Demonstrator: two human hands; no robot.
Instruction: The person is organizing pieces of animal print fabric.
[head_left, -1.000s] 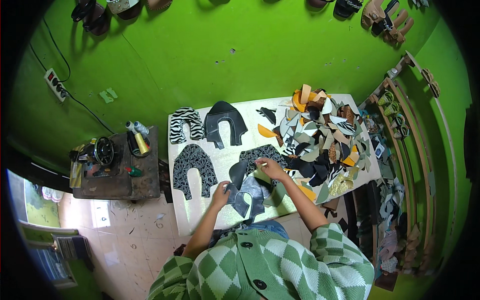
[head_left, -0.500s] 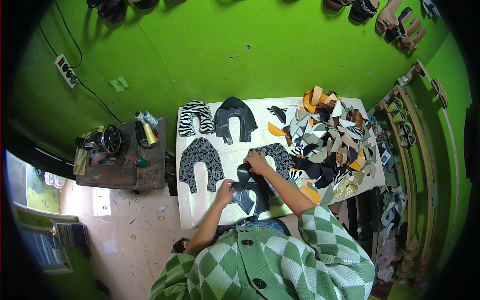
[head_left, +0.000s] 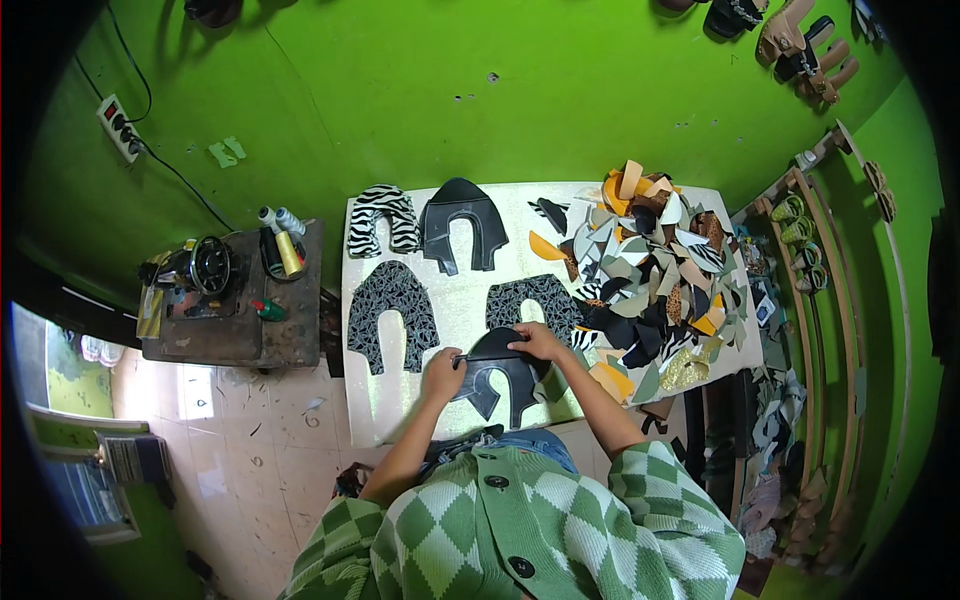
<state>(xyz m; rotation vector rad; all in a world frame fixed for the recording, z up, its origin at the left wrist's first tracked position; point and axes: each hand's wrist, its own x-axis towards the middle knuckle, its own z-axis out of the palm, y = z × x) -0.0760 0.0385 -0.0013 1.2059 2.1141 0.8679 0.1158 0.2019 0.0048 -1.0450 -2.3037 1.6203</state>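
At the near edge of the table lies a black horseshoe-shaped shoe upper [head_left: 512, 378], its two legs pointing toward me. A dark rounded toe piece [head_left: 490, 343] sits across its far, curved end. My left hand [head_left: 443, 376] is closed, pinching the left edge where the two pieces meet. With the fingers of my right hand [head_left: 539, 343] I grip the right side of the toe piece. Just beyond them is a grey-and-black patterned upper [head_left: 530, 298], partly covered by scraps at its right. A matching patterned upper [head_left: 393, 308] lies to the left.
Farther back lie a zebra-striped upper [head_left: 384, 216] and another black upper [head_left: 464, 224]. A heap of mixed scraps [head_left: 655, 270] covers the table's right side. Left of the table stands a sewing machine [head_left: 195, 272] with thread cones [head_left: 288, 255]. A wooden rack [head_left: 820, 330] holds sandals at the right.
The toe piece has gone from upright and folded to lying across the upper's curved end. My right hand has moved right and nearer to me; my left hand has shifted slightly left.
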